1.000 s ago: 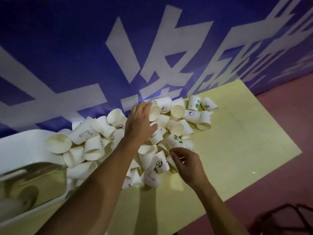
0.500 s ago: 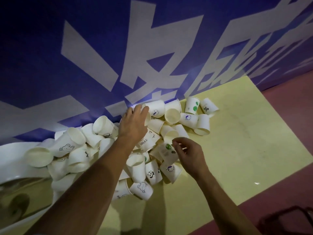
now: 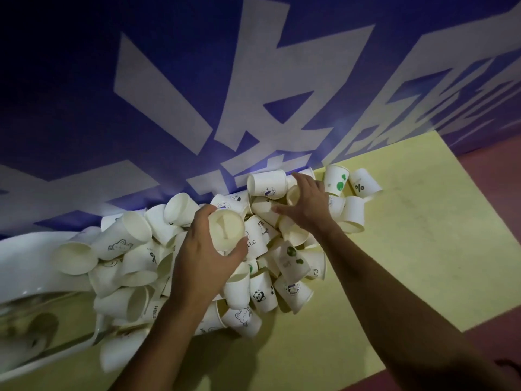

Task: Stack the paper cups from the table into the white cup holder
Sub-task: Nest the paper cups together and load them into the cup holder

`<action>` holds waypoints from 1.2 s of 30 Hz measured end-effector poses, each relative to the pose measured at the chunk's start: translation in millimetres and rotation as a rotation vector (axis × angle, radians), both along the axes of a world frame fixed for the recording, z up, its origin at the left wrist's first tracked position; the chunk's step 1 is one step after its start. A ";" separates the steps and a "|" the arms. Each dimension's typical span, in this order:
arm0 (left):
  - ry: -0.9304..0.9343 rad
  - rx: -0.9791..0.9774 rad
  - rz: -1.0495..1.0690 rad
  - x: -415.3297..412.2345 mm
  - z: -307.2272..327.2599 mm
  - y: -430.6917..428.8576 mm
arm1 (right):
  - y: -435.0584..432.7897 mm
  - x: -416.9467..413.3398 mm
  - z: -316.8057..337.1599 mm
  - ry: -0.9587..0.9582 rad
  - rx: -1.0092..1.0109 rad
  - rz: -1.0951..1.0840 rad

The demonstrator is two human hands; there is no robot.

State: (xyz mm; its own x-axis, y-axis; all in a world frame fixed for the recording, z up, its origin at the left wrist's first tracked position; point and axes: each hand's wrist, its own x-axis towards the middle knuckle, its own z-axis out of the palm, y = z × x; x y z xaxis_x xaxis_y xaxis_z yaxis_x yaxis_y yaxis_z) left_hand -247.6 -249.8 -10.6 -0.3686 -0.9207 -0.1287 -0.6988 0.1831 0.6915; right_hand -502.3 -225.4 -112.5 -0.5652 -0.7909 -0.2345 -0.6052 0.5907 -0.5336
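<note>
1. Counts: two hands, one white cup holder, one yellow desk, and a heap of paper cups. The cups overlap too much for an exact count, but well over thirty show.
2. The left grip, at frame centre, has thumb and fingers curled round one plain cup. The cup's open mouth faces the camera, and it sits just above the heap.
3. The right grip, upper right of centre, reaches into the far end of the heap. Its fingers curl round a second cup, of which only the rim and inside show.
4. The heap runs from the lower left up to the right grip. Most cups lie on their sides, some printed with a panda, a bear, green spots or "HELLO".
5. The cup holder lies at the left edge of the frame. Cups are piled against it, and it is well apart from both grips.
6. A blue banner with white characters fills the top of the frame.
</note>
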 end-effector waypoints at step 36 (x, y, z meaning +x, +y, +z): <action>0.179 -0.033 0.057 117.0 16.9 9.6 | 51.1 120.7 106.6 -0.054 -0.434 0.143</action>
